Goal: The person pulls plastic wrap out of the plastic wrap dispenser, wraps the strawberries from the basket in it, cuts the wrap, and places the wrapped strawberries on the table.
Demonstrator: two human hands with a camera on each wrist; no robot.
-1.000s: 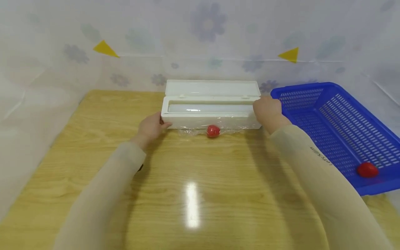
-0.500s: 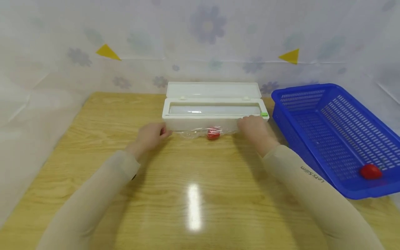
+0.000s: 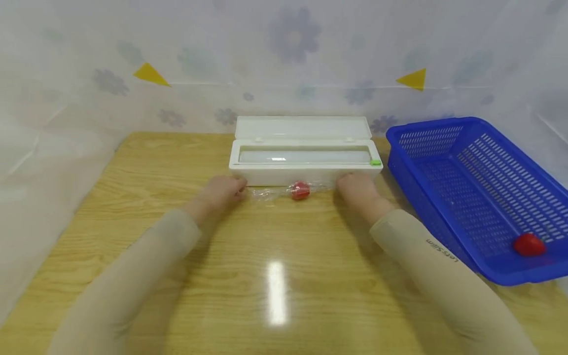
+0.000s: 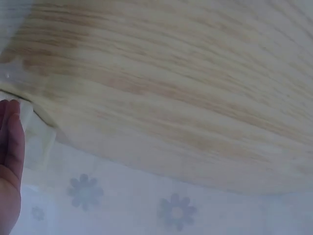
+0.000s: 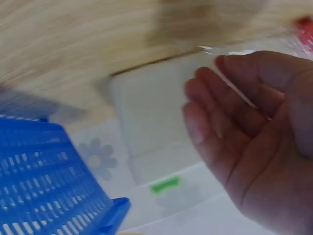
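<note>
A white cling film box (image 3: 306, 176) stands at the back of the table with its lid tipped open, a roll showing inside. In front of it, clear cling film (image 3: 266, 194) is bunched into a strip around a small, rounded red piece (image 3: 300, 191). My left hand (image 3: 219, 192) pinches the film's left end, near the box's left corner. At the right end my right hand (image 3: 358, 193) pinches it with curled fingers. The right wrist view shows thumb and fingertips meeting where the film (image 5: 244, 51) reaches the hand. Only part of the left hand (image 4: 11, 152) appears in its wrist view.
To the right stands a blue slotted basket (image 3: 437, 197) with another red piece (image 3: 529, 244) in it. A green slider (image 3: 375, 162) sits on the box's front right edge. Behind the table (image 3: 275, 246) hangs a flowered cloth (image 3: 295, 59) with two yellow triangles.
My right hand has come off the box's right end, down and left to the film. The left hand has left the box's side for the film. The film has narrowed around the red piece.
</note>
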